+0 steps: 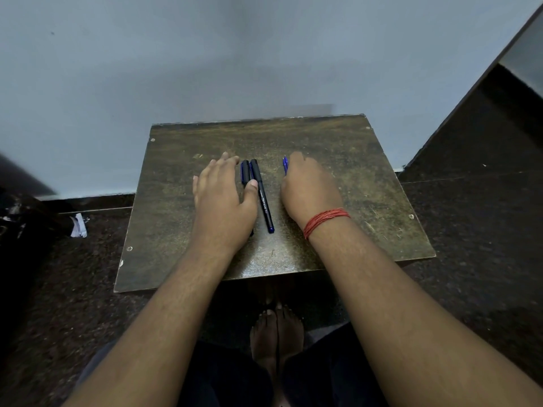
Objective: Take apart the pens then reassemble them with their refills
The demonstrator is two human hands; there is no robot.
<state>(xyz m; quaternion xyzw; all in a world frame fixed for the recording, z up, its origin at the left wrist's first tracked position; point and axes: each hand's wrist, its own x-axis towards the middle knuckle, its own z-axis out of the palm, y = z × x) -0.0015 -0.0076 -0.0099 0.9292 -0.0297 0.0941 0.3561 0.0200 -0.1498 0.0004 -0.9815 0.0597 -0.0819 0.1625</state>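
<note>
Two black pens lie side by side on a worn brown board (338, 183). The longer black pen (262, 198) has white lettering and a blue tip toward me. A second black-and-blue pen (245, 171) lies just left of it, its lower half hidden under my left hand (223, 198). That hand rests flat, fingers spread, thumb touching the pens. My right hand (308, 189), with a red thread band at the wrist, is curled on the board over a blue pen (285, 165), of which only the tip sticks out past the fingers.
The board sits low against a pale blue wall. Dark speckled floor surrounds it. A crumpled white paper scrap (78, 226) lies on the floor at the left, near a dark object. A dark slanted panel (484, 113) rises at the right. My bare feet are below the board.
</note>
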